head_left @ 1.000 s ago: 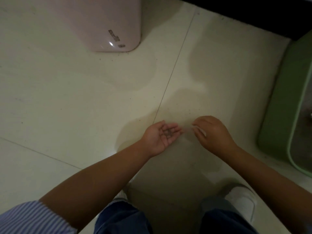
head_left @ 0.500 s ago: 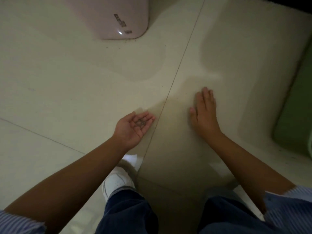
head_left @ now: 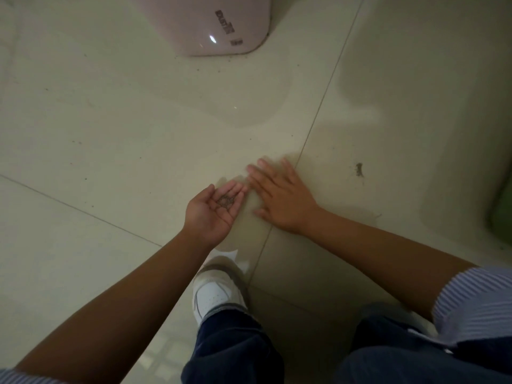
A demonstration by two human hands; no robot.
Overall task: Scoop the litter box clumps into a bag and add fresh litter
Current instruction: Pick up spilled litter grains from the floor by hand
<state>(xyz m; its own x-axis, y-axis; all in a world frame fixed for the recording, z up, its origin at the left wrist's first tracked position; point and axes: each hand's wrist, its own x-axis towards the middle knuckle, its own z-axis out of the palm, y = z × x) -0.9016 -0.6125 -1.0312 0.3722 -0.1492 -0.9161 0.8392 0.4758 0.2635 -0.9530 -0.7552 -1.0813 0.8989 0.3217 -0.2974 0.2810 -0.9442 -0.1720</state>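
Observation:
My left hand [head_left: 214, 209] lies palm up just above the cream tiled floor, cupped, with a small heap of dark litter grains [head_left: 225, 201] in the palm. My right hand [head_left: 279, 198] lies flat on the floor, palm down, fingers straight and spread, its fingertips beside my left fingertips. A small dark patch of spilled litter [head_left: 359, 169] lies on the tile to the right of my right hand. Only a green corner of the litter box [head_left: 502, 214] shows at the right edge.
A pink bin [head_left: 219, 26] stands on the floor at the top, with scattered grains [head_left: 210, 68] in front of it. My white shoe [head_left: 216, 292] and dark trouser legs fill the bottom centre. A tile joint [head_left: 318, 112] runs diagonally past my hands.
My right hand has slid left across the floor toward my left palm and spread flat. The view has shifted, so the green box has almost left the frame.

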